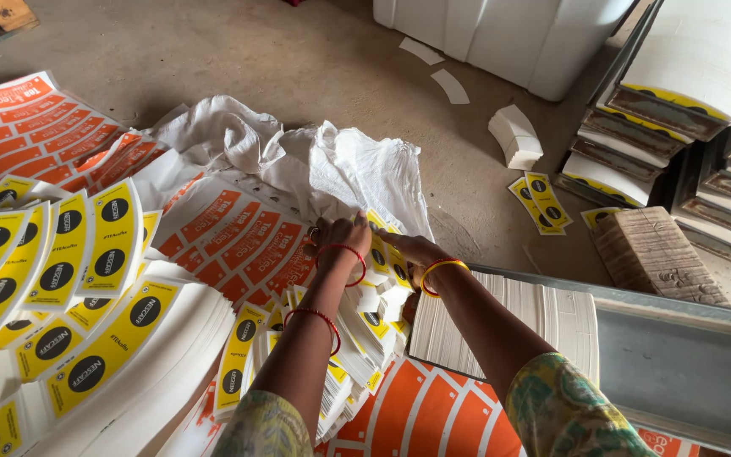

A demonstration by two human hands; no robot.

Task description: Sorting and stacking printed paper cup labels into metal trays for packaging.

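While both arms reach forward over the floor, the left hand and right hand have fingers clamped on a stack of yellow-printed blanks, just beside a white sack.

Orange printed sheets lie far left — a wooden block and white blanks sit right.

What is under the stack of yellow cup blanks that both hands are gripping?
More fanned yellow blanks and orange printed sheets show beneath the left hand and right hand. The floor there is covered.
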